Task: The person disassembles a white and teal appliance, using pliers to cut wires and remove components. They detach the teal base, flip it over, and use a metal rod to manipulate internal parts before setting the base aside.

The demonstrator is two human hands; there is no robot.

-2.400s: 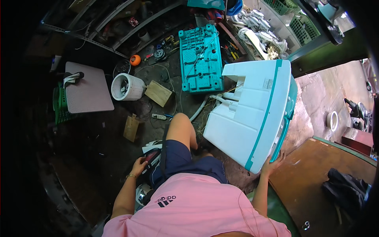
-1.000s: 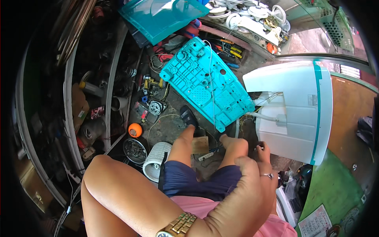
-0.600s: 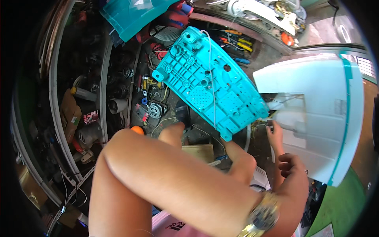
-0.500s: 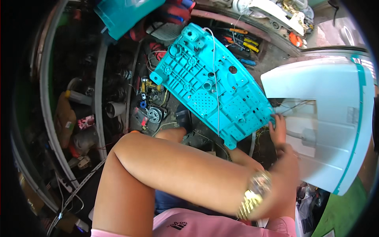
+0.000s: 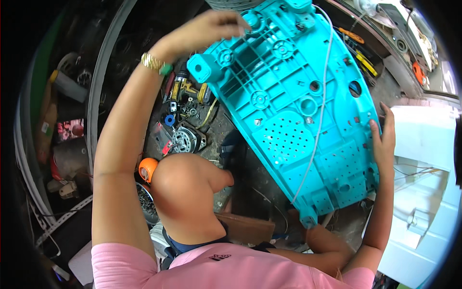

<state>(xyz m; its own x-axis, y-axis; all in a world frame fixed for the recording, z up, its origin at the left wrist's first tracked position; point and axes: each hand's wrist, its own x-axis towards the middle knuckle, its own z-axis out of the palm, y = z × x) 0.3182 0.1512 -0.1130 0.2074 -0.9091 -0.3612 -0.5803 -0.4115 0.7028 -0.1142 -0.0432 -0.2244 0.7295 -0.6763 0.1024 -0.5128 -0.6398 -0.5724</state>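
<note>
A large teal plastic machine base (image 5: 284, 137), ribbed and pierced with holes, lies tilted in front of me with a grey cable (image 5: 321, 118) running across it. My right hand (image 5: 384, 139) grips its right edge, thumb toward the face and fingers on the outer side. My left hand (image 5: 211, 30) reaches over the base's far left corner, smeared by motion; its fingertips are near a round boss there. Whether they touch it cannot be made out. A gold bracelet (image 5: 151, 61) is on the left wrist.
On the floor left of the base are a yellow drill (image 5: 186, 89) and a round motor (image 5: 185, 139). Screwdrivers (image 5: 366, 63) lie beyond it. A white machine cabinet (image 5: 423, 130) stands at the right. An orange round item (image 5: 147, 169) is beside my knee, and metal shelving (image 5: 98, 82) runs along the left.
My left hand has swung from the lower right, across my body, to the base's far left corner. My right hand has moved up along its right edge. The base appears larger and farther right.
</note>
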